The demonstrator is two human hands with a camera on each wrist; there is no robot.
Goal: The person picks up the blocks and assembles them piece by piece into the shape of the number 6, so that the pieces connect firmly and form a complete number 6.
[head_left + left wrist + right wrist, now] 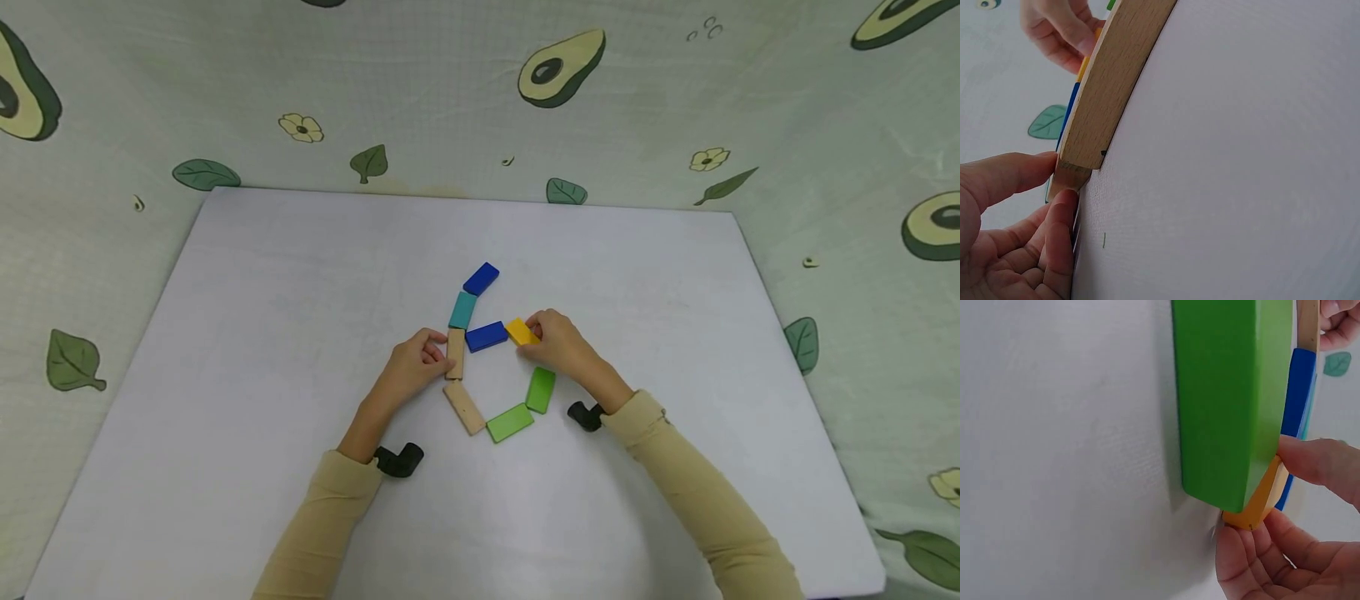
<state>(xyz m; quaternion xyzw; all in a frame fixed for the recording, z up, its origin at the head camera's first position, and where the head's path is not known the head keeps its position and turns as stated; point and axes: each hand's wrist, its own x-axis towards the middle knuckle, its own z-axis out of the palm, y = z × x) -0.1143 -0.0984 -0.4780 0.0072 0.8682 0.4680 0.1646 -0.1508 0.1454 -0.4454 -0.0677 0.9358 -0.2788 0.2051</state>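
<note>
My right hand (561, 342) pinches a yellow wooden block (519, 332) between thumb and fingers. One end of it meets a dark blue block (487, 337). With thumb and fingertips, my left hand (412, 364) holds a plain wood block (456, 353), whose side touches the other end of the blue one. In the right wrist view, the yellow block (1254, 509) lies flat, partly hidden behind a large green block (1229, 400). A second plain wood block (1113, 81) fills the front of the left wrist view, just beyond my thumb (1016, 178).
The blocks form a curved line on the white table (262, 333): a dark blue block (481, 278) and teal block (462, 309) at the far end, a plain block (464, 407) and two green blocks (510, 422) nearer. Black wrist devices (400, 460) sit by both cuffs.
</note>
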